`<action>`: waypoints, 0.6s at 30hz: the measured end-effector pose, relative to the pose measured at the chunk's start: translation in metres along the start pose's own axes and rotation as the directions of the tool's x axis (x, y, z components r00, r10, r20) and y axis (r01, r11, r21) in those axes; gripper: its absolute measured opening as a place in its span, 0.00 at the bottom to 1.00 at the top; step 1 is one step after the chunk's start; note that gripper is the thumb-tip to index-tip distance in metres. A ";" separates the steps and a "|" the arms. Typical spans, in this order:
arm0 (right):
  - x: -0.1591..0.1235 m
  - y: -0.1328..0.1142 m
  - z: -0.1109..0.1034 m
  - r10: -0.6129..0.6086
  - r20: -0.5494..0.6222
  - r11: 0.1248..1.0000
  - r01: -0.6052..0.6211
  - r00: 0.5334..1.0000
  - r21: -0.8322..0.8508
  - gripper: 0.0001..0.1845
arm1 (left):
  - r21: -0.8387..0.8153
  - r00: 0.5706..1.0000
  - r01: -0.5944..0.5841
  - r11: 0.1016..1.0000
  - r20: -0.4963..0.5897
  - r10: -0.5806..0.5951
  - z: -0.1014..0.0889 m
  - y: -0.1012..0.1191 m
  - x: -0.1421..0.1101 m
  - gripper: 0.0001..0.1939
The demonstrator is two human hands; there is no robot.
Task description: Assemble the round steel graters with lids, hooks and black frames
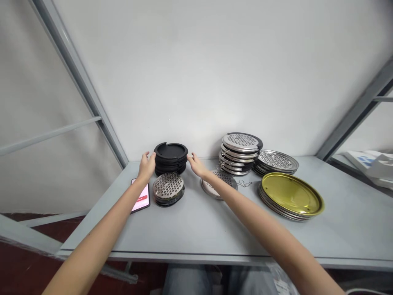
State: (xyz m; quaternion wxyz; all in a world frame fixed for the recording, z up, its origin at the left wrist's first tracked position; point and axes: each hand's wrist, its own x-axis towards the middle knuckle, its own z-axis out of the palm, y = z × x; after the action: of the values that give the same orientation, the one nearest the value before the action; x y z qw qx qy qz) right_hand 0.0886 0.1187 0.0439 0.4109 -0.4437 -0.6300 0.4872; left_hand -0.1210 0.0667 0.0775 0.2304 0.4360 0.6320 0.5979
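Flanking the stack of black notched discs [170,152], left hand [146,166] and right hand [196,165] hover open, fingers spread, pinching nothing, seemingly squared to its two sides.

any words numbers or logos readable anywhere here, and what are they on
Phone on the shelf: pink screen with a red bar; any text on it is too small to read.
White label on clear plastic below the shelf edge: too small and blurred to read.
White sheets at the far right: blue printing, too blurred to read.
No word, number or brand can be read in this view.
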 end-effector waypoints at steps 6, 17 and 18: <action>-0.078 0.005 -0.058 -0.380 0.063 0.904 0.385 0.923 -0.189 0.24 | -0.033 0.867 -0.491 0.870 0.074 0.492 0.023 0.051 -0.099 0.16; -0.098 0.048 -0.098 -0.412 -0.087 0.690 0.249 0.907 -0.680 0.15 | 0.121 0.724 -0.600 0.791 0.502 0.473 0.122 -0.007 -0.131 0.22; -0.097 0.050 -0.098 -0.391 -0.094 0.674 0.216 0.915 -0.706 0.15 | 0.171 0.726 -0.584 0.793 0.548 0.416 0.122 -0.017 -0.128 0.28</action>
State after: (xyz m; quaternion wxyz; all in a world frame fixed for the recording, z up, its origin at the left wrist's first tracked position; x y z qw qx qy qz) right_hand 0.2155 0.0565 0.0051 0.3665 -0.5062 -0.7756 0.0887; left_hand 0.0388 0.0304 0.0103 0.1310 0.7592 0.5011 0.3942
